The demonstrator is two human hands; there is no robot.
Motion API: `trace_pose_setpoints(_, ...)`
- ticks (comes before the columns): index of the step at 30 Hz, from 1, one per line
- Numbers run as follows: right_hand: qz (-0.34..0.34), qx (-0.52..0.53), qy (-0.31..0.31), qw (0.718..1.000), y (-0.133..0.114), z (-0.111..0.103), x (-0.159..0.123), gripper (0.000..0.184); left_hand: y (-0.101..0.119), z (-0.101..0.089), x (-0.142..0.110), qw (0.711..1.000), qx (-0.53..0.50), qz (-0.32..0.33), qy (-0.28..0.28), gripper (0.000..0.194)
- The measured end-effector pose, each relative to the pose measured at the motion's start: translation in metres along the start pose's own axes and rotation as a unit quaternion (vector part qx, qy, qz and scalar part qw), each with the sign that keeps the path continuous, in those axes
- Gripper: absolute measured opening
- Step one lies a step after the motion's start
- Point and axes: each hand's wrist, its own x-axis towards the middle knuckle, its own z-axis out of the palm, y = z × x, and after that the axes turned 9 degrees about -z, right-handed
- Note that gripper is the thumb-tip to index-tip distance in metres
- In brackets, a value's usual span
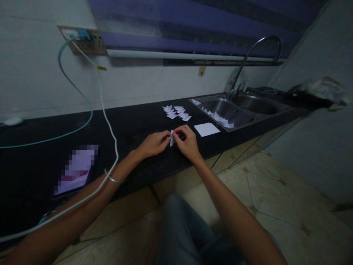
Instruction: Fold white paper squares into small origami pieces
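A small folded piece of white paper (172,139) is pinched between my two hands, just above the black counter. My left hand (156,142) grips it from the left with thumb and fingertips. From the right, my right hand (187,141) closes thumb and fingers on the same piece. Right of my hands lies a stack of white paper sheets (206,129), flat on the counter. Behind them sits a cluster of small folded paper pieces (176,112), set in rows. More folded paper pieces (219,118) line the sink's near left edge.
A steel double sink (257,118) with a tall curved faucet (242,60) is at the right. A phone (77,171) lies at the left. A white cable (110,129) runs from the wall socket (92,42) across my left forearm; a teal cable (78,92) loops beside it.
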Motion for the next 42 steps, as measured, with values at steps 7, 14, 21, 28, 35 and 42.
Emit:
trace_pose_setpoints(7,-0.04,-0.014,-0.037,0.998,-0.004,-0.001,-0.001,0.015,0.0,-0.001,0.0,1.0,0.01,0.002,0.022,0.026)
trace_pose_setpoints(14,-0.044,-0.116,-0.063,0.99,-0.014,-0.001,-0.006,0.017,0.0,-0.001,0.0,1.0,-0.01,0.021,-0.001,0.03)
trace_pose_setpoints(21,-0.065,-0.064,-0.023,0.996,-0.008,0.0,-0.004,0.011,-0.001,-0.001,-0.001,1.0,-0.009,0.018,0.01,0.032)
trace_pose_setpoints(28,-0.068,-0.009,-0.018,0.997,-0.007,-0.001,-0.003,0.008,0.002,-0.003,-0.001,1.0,0.0,0.023,0.016,0.03)
trace_pose_setpoints(35,-0.024,0.02,0.013,0.999,-0.004,0.002,-0.006,0.014,0.004,-0.004,-0.002,1.0,0.014,0.01,0.025,0.027)
trace_pose_setpoints(42,-0.045,-0.005,-0.01,0.999,-0.011,-0.002,-0.003,0.005,0.005,-0.005,-0.002,1.0,0.012,0.013,0.022,0.031)
